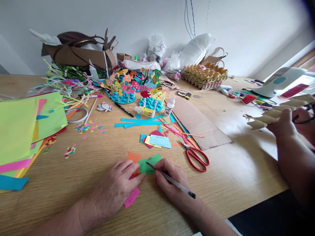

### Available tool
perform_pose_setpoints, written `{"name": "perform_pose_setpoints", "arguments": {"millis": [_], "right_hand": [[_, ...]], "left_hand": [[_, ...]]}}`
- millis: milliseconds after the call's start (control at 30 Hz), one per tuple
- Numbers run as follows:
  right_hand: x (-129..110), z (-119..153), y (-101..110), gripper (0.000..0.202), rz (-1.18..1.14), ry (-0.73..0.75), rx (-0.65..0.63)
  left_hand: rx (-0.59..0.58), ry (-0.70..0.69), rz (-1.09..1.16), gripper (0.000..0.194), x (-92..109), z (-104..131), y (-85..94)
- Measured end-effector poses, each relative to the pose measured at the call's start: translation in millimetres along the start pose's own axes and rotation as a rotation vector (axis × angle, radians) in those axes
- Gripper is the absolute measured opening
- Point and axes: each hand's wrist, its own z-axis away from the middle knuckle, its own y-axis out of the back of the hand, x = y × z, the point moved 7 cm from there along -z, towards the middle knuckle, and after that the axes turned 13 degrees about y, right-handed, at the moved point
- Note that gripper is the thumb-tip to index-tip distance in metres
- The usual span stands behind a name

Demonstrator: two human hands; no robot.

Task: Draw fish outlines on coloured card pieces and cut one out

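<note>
Fingers of my left hand [117, 183] lay flat and spread, pinning the green paper scrap [149, 164] to the table [233, 177] near its front edge, over orange and pink scraps. My right hand [169, 178] was curled around a pen [172, 181], its tip touching the green scrap. Red scissors [197, 157] lay just right of it, and another person's hand [283, 126] held a cardboard piece [275, 114] by the right edge.

A home craft corner: a wooden surface [73, 183] strewn with coloured paper sheets [22, 127], red scissors [197, 156], a glue bottle [145, 111], egg cartons [204, 76] and paper fish displays [123, 87].
</note>
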Motion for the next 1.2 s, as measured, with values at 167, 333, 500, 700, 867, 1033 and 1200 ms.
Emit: {"name": "perform_pose_setpoints", "arguments": {"millis": [167,333,500,700,867,1033,1200], "right_hand": [[-1.3,-0.8,-2.1,0.009,-0.01,0.002,-0.042],[0.6,-0.9,-3.3,0.009,-0.018,-0.022,-0.055],[-0.7,-2.0,-3.1,0.01,-0.022,-0.017,-0.052],[-2.3,-1.5,-3.1,0.01,-0.014,-0.026,-0.064],[-2.5,-1.3,-2.9,0.011,-0.014,-0.01,-0.064],[-2.8,0.6,-0.3,0.013,-0.045,-0.015,-0.047],[-3.6,1.7,2.6,0.013,-0.084,-0.032,-0.052]], "left_hand": [[-0.004,0.005,-0.009,0.021,-0.8,2.5,-4.0],[-0.002,0.013,-0.003,0.022,-0.8,3.1,-4.4],[-0.024,0.016,-0.006,0.022,-0.9,2.3,-3.0],[-0.011,0.044,0.026,0.029,-2.7,2.5,-5.7],[-0.024,0.017,0.031,0.027,-0.6,1.4,-3.3],[-0.038,0.02,0.028,0.028,-1.4,1.1,-2.4],[-0.021,0.012,0.032,0.026,-2.7,2.5,-3.1]]}}
